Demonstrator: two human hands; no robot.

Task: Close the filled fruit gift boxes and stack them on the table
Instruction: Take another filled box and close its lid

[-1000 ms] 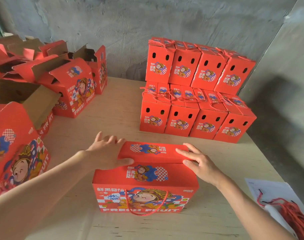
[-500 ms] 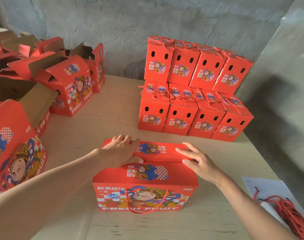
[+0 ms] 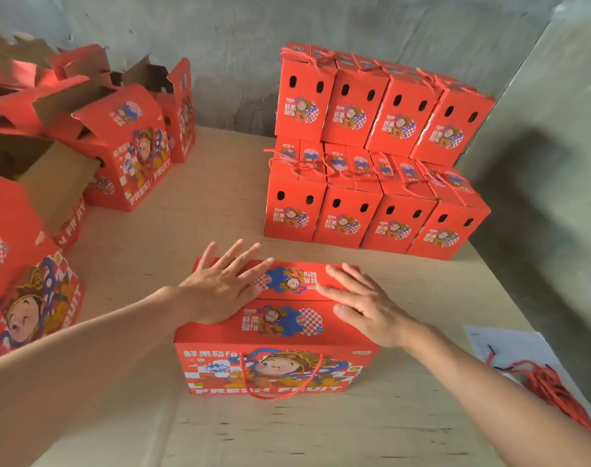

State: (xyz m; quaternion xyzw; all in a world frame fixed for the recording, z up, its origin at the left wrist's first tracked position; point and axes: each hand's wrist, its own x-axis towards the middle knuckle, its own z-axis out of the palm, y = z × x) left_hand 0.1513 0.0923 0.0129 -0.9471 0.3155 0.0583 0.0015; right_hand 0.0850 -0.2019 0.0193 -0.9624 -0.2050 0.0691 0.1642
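Observation:
A red fruit gift box with a cartoon print and a red rope handle stands in front of me on the wooden table. Its top flaps lie flat. My left hand rests palm down on the left part of the lid, fingers spread. My right hand presses flat on the right part of the lid. Behind it, at the back right, a stack of closed red boxes stands two layers high against the wall.
Several open red boxes with raised flaps crowd the left side, one large one close to my left arm. A white sheet with a bundle of red rope handles lies at the right table edge.
Both hands have gone from gripping the lid's flap edges to lying flat on top. The far flap has folded down level with the lid.

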